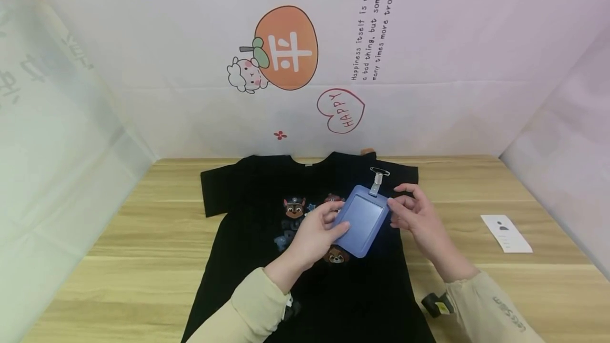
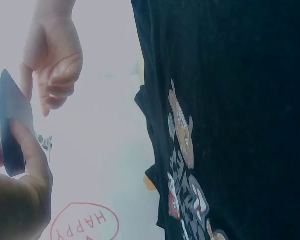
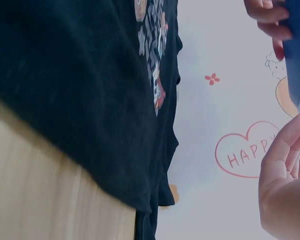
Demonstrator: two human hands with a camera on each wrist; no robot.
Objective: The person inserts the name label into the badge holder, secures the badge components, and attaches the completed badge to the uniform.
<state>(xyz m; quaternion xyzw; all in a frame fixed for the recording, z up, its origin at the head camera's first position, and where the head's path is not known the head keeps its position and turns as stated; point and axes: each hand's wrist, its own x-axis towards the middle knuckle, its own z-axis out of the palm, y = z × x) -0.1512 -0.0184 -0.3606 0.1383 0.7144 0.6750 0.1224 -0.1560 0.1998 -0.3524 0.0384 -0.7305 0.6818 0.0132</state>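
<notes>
A blue badge holder point(image 1: 360, 224) with a framed window is held tilted above a black T-shirt point(image 1: 248, 258). At its top, a metal clip with a pin point(image 1: 377, 180) sticks up. My left hand point(image 1: 312, 234) grips the holder's left side, thumb on the front and fingers behind. With thumb and fingertip, my right hand point(image 1: 421, 221) pinches the upper right corner. The holder point(image 2: 14, 130) appears nearly edge-on in the left wrist view. In the right wrist view only part of the holder point(image 3: 297, 60) shows, with the right fingertips at its lower corner.
On the wooden table point(image 1: 143, 258) the shirt lies spread out, its cartoon dog print facing up. A white card with a portrait figure point(image 1: 506, 234) lies to the right. Behind the table hangs a printed white cloth point(image 1: 200, 115). A small orange-brown thing point(image 1: 367, 151) peeks out beyond the shirt.
</notes>
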